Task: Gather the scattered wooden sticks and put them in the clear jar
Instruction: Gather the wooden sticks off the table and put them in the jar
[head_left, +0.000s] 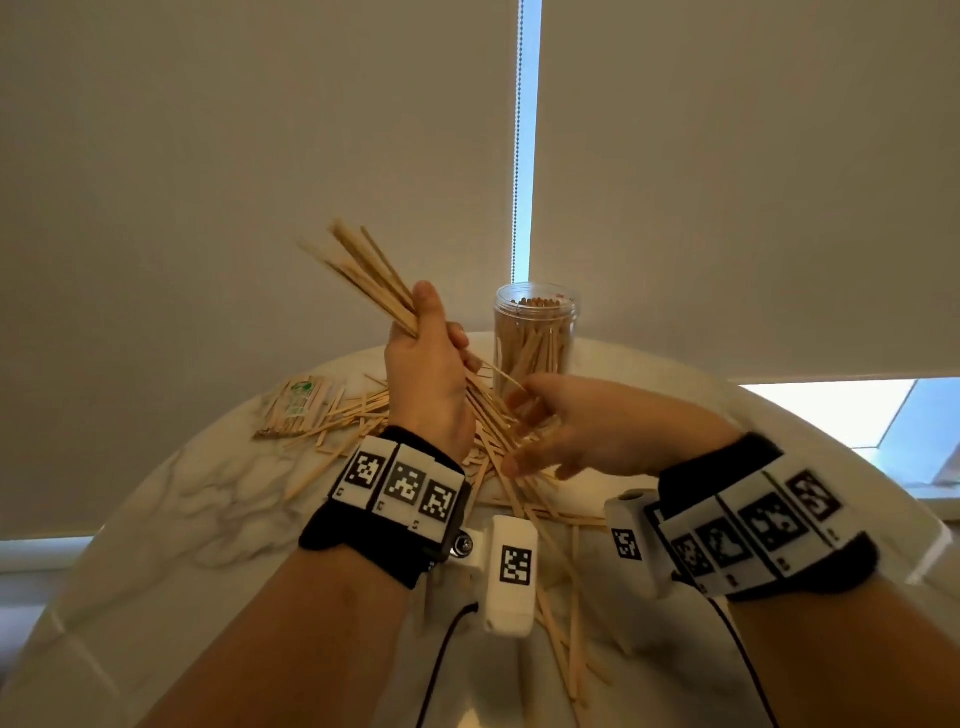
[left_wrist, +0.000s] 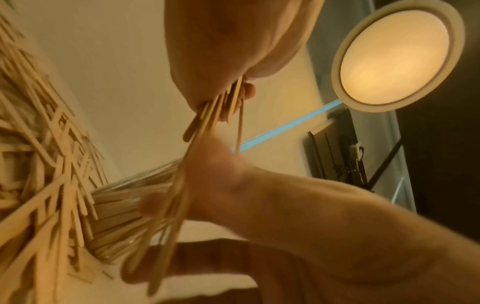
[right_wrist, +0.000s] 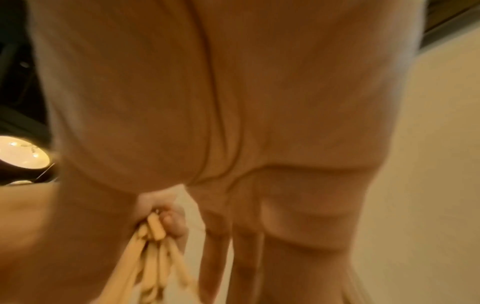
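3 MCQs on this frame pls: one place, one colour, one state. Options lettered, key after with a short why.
1. Where does the clear jar stand?
A. On the table's far side, beyond both hands
B. In the left hand
C. On the floor

2. What colour are the wristbands?
A. Red
B. Black
C. Yellow

3. What is the left hand doing?
A. Lying flat on the table
B. Gripping a bundle of wooden sticks
C. Holding the jar

Key: A, the jar stands upright behind the hands, already holding sticks; B, black bands carry white marker tiles; B, the fingers curl round the bundle of wooden sticks, which fans up and left.
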